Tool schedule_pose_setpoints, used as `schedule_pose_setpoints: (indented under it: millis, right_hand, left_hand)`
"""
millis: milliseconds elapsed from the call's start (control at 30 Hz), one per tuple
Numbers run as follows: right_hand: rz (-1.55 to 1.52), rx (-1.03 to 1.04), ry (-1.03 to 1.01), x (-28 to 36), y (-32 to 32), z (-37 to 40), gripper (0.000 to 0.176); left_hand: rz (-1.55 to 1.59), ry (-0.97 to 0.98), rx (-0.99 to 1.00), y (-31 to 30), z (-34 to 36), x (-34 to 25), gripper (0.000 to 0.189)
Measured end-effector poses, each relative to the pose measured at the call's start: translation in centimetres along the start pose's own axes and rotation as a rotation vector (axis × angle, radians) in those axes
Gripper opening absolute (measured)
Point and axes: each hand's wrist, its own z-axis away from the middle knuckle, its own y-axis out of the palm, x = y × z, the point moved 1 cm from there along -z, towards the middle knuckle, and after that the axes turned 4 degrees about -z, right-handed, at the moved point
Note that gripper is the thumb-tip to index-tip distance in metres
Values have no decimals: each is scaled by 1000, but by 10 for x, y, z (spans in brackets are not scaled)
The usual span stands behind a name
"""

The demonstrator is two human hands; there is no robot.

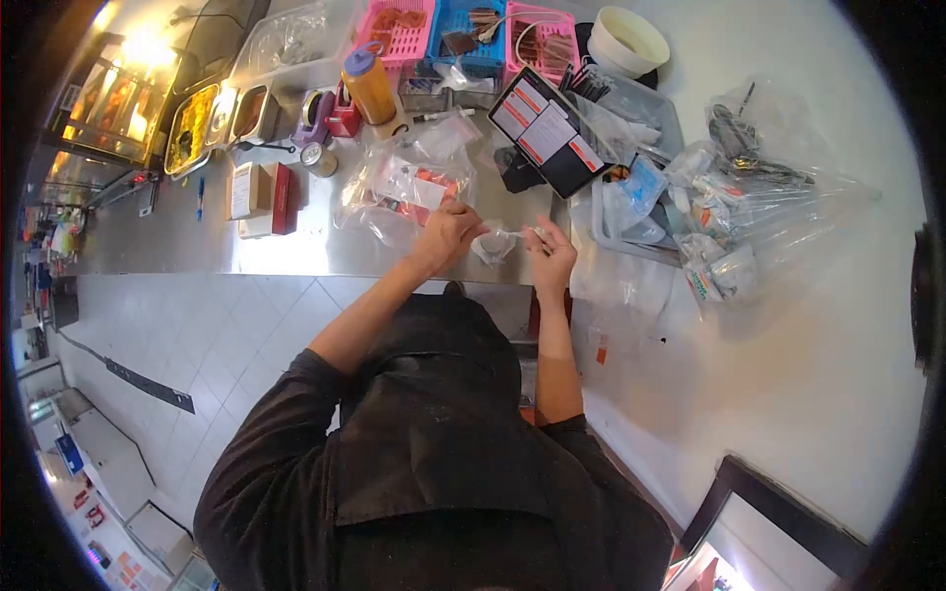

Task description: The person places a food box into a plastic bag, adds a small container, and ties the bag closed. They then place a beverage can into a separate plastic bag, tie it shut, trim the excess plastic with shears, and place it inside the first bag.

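Between my two hands, at the front edge of the metal counter (pixel 305 222), is a small clear plastic bag (pixel 491 245). My left hand (pixel 448 236) is closed, its fingertips pinching the left side of the bag. With curled fingers my right hand (pixel 549 254) grips a thin, twisted-looking end of the same bag. What the bag contains is too small to make out. Just beyond my left hand lies a larger clear plastic bag (pixel 394 187) with red and white packets inside.
A tablet-like screen (pixel 548 133) stands beyond my right hand. Right of it are a clear plastic bin (pixel 611 212) and a bulging plastic bag (pixel 734 197). A yellow squeeze bottle (pixel 369 89), small boxes (pixel 264 200), food trays (pixel 192 128) and coloured baskets (pixel 468 30) sit farther back.
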Motion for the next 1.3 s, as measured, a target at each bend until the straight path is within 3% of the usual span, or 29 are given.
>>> schedule_pose_setpoints:
  millis: [100, 200, 333, 400, 533, 633, 733, 833, 933, 1133, 1233, 1300]
  right_hand:
    - [-395, 0, 69, 0, 15, 3, 28]
    - [-316, -22, 67, -27, 16, -6, 19]
    - [-149, -213, 38, -95, 48, -2, 17]
    - [-420, -313, 73, -97, 67, -2, 16]
    - [-450, -223, 153, -83, 52, -10, 17]
    - [-419, -128, 154, -51, 30, -13, 22]
    - [-451, 15, 189, -31, 23, -9, 26]
    - [-503, 171, 218, -35, 18, -14, 27]
    - [-766, 304, 302, -35, 11, -12, 23]
    - [-768, 299, 332, -34, 5, -4, 23]
    - [-719, 306, 304, -15, 3, 3, 21]
    - [-502, 327, 242, 15, 3, 13, 22]
  left_hand:
    - [444, -463, -82, 15, -2, -23, 24]
    - [127, -88, -286, 45, 8, -4, 30]
    - [174, -180, -270, 101, 20, 14, 35]
    - [154, -136, -305, 113, 25, 10, 35]
    - [317, -295, -207, 100, 21, 12, 30]
    - [-2, -306, -309, 70, 21, -15, 25]
    - [190, -338, -284, 49, 17, -22, 23]
    - [584, -349, -400, 56, 11, -11, 22]
    - [641, -481, -361, 48, 7, -6, 25]
    - [653, -601, -56, 39, 8, 2, 32]
    - [959, -476, -156, 39, 7, -5, 37]
    - [948, -456, -121, 26, 10, -16, 33]
